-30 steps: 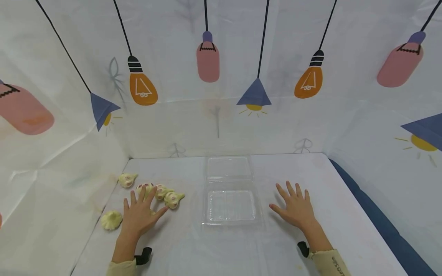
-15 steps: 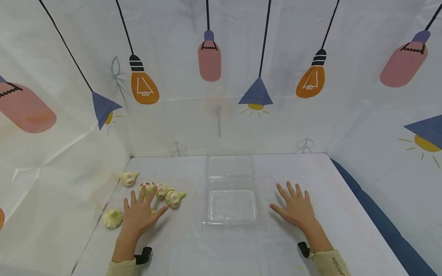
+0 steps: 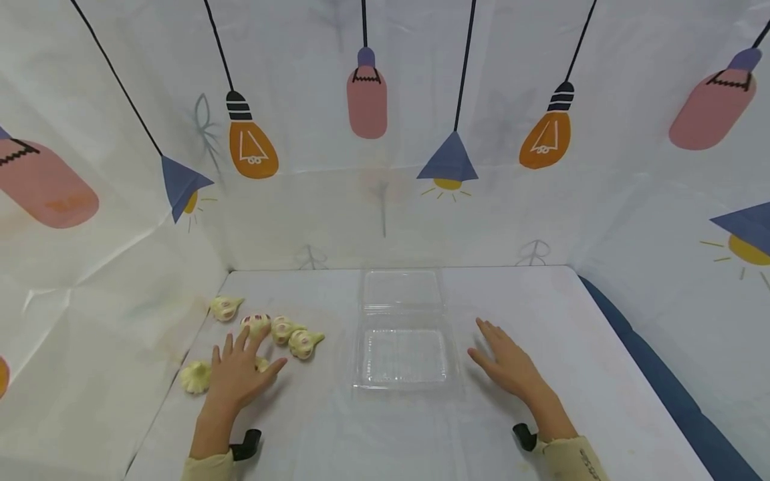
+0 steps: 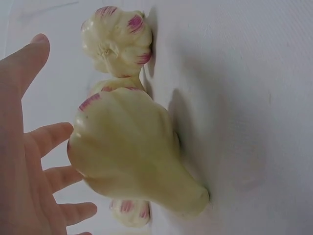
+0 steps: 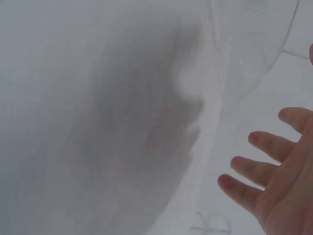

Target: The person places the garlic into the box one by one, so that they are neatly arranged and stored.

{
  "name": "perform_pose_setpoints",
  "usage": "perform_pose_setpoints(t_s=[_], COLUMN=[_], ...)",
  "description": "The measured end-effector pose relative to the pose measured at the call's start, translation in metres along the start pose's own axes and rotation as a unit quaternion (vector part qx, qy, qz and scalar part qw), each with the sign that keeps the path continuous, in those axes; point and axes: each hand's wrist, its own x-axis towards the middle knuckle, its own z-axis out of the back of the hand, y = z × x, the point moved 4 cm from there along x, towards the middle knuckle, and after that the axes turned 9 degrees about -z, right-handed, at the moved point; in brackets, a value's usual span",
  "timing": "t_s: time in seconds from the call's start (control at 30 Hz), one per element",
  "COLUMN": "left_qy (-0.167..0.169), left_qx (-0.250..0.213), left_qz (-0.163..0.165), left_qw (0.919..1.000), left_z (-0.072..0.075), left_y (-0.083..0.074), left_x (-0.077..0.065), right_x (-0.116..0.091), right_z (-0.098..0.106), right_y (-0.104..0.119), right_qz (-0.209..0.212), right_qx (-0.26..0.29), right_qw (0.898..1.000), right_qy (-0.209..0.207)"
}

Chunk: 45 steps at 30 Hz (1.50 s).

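My left hand hovers with spread fingers over a garlic bulb, which lies on its side with its stem toward the front. Parts of that bulb are hidden by the hand in the head view. More garlic bulbs, pale with purple streaks, lie just beyond the fingertips, and one plain bulb sits left of the hand. A clear plastic clamshell box stands with its lid laid back in the middle of the table. To the right of the box, my right hand is held above the table, fingers extended and holding nothing.
The white table meets a printed cloth wall at its back edge and another on the left. One bulb lies near the back left corner. Dark blue fabric hangs beyond the right edge.
My left hand has tipped slightly left, its fingers bending a little. The right hand has turned, with its fingers now closer together. The bulbs and the box stay in place.
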Motion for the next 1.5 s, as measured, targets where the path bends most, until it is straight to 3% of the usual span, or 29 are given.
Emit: perform_pose_setpoints(t_s=[0.43,0.6,1.23,1.33,1.5], left_qy=[-0.013,-0.005,-0.027,-0.035,-0.038], left_qx=[-0.030,-0.035,-0.112,-0.137,-0.159], left_qz=[-0.002,0.008,0.017,0.028,0.043], left_qw=[0.9995,0.9993,0.9931,0.9896,0.9856], left_z=[0.004,0.003,-0.012,-0.013,-0.012], left_y=[0.008,0.010,0.027,0.029,0.031], left_x=[-0.012,-0.018,-0.048,-0.052,-0.057], right_x=[0.008,0.006,-0.002,-0.003,-0.005], right_z=[-0.017,-0.023,-0.041,-0.044,-0.050], right_y=[0.019,0.024,0.034,0.036,0.036], right_qz=[0.012,0.000,-0.040,-0.054,-0.091], right_qx=[0.143,0.180,0.277,0.296,0.352], right_qw=[0.990,0.984,0.960,0.953,0.931], right_qy=[-0.005,-0.004,0.024,0.020,0.020])
